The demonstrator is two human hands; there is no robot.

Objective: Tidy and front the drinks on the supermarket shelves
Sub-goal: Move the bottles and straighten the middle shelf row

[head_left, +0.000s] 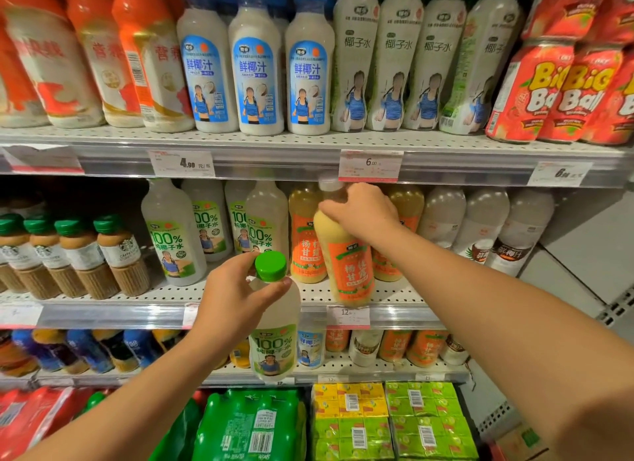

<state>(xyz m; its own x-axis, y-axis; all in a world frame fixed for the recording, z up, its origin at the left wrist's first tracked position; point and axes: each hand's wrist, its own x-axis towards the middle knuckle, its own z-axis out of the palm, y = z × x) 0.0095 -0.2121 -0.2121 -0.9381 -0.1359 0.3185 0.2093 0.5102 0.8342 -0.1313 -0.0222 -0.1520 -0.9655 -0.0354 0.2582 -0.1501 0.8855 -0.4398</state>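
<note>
In the head view, the left hand (233, 296) grips a coconut water bottle (274, 327) by its neck just under the green cap, holding it upright in the air in front of the middle shelf (206, 297). The right hand (363, 210) clasps the shoulder of an orange-labelled mango drink bottle (346, 255), which tilts left, its base near the shelf's front edge beside a price tag (348, 316). Behind the lifted bottle a gap opens between the coconut water row (175, 234) and the orange-labelled row (307, 234). Both forearms reach forward and up, the right one extended further into the shelf.
</note>
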